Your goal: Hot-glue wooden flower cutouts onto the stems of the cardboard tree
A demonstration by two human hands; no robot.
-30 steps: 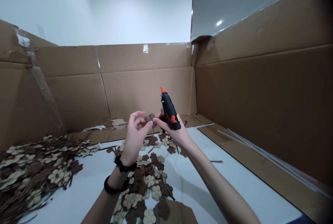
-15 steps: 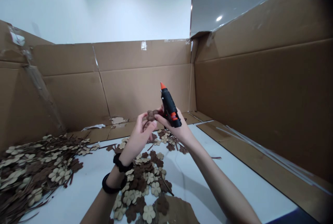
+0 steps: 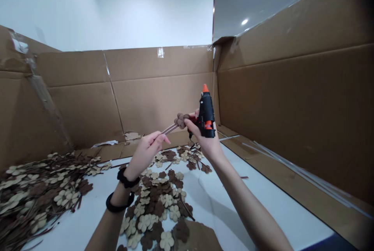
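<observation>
A brown flower (image 3: 180, 120) is pinched between the thumb and fingers of my right hand (image 3: 209, 144). The same hand also holds a black glue gun (image 3: 206, 107), its orange nozzle pointing up. From the flower, thin brown strips (image 3: 170, 129) run down to the left. My left hand (image 3: 148, 151) is closed on the far end of these strips, which look pulled straight between the hands. Below lies a pile of brown and cream flowers (image 3: 157, 200) on the white table (image 3: 213, 196).
A large heap of flowers and brown strips (image 3: 41, 188) spreads over the left side. Cardboard walls (image 3: 160, 95) stand at the back and on both sides. A torn cardboard piece (image 3: 201, 235) lies at the near edge, and a cord hangs below the glue gun.
My right hand has moved right with the glue gun and flower, the gun now more upright. My left hand has slid away down-left along the strips, which now show stretched out.
</observation>
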